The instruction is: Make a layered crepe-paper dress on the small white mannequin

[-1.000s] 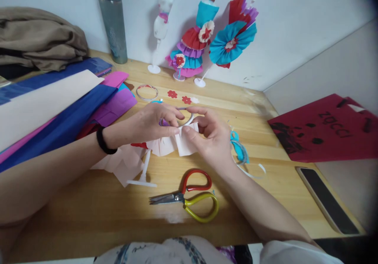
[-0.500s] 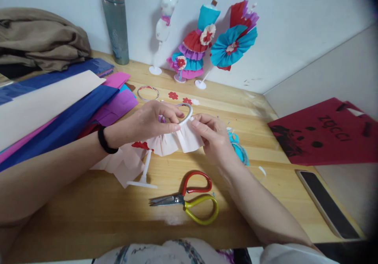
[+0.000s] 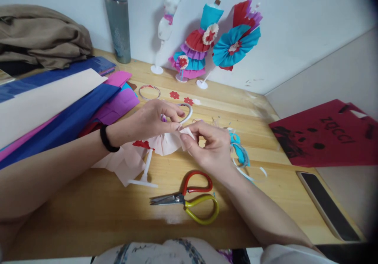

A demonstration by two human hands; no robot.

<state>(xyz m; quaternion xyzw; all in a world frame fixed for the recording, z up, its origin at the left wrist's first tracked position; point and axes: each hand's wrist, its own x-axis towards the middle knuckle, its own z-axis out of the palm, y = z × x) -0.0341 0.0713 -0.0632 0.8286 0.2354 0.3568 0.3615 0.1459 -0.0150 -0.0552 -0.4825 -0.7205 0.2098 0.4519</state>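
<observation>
My left hand (image 3: 155, 119) is closed around a roll of tape (image 3: 189, 112), its thumb and fingers gripping the ring. Below that hand spreads a gathered, pale pink crepe paper strip (image 3: 165, 144). My right hand (image 3: 213, 145) pinches the right end of this strip between thumb and forefinger, close to the left fingertips. Under the ruffle, a white doll stand (image 3: 147, 168) lies tilted, with a bit of red paper (image 3: 141, 144) showing; the rest of it is hidden. Nearer me lie scissors (image 3: 178, 198) with one red and one yellow handle, blades slightly apart.
Folded coloured paper (image 3: 88, 95) and a brown cloth (image 3: 44, 32) fill the left. At the back stand a flask (image 3: 118, 28) and small dress forms (image 3: 196, 45). A tape ring (image 3: 149, 92) and red paper flowers (image 3: 174, 95) lie before them. Rightward are a red bag (image 3: 327, 134) and a phone (image 3: 327, 205).
My right hand has turned and moved slightly left and down, folding the strip's free end in toward the left fingertips. A white curl of tape backing now shows beyond the right wrist.
</observation>
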